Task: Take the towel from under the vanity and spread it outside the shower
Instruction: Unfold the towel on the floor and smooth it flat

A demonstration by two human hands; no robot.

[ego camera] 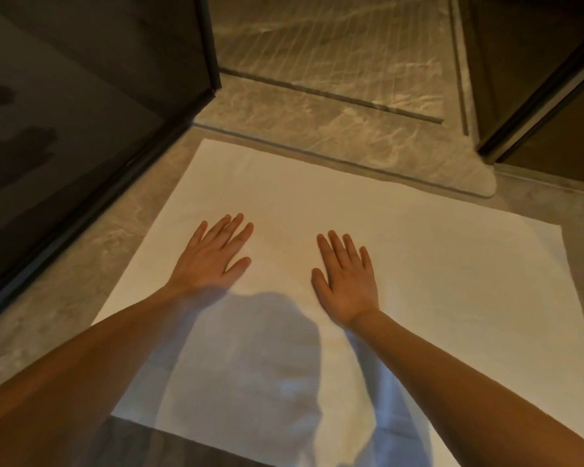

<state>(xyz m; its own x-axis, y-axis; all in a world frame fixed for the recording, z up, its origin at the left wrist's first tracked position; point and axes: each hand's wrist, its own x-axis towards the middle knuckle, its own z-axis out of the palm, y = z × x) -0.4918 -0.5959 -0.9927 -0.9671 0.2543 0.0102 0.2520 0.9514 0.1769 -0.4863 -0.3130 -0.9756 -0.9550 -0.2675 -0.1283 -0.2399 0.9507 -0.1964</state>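
Towel (402, 264) flat on the floor beneath both hands, left (209, 257) and right (346, 281), fingers spread, palms down

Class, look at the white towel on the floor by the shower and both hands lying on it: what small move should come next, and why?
Probably sweep both palms outward. The towel already lies open and flat before the shower threshold, with the left hand and right hand pressed flat near its middle, so only smoothing seems left before lifting off.

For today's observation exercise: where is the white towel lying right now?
The towel lies flat on the floor, centre frame, just before the shower threshold, under both palms.
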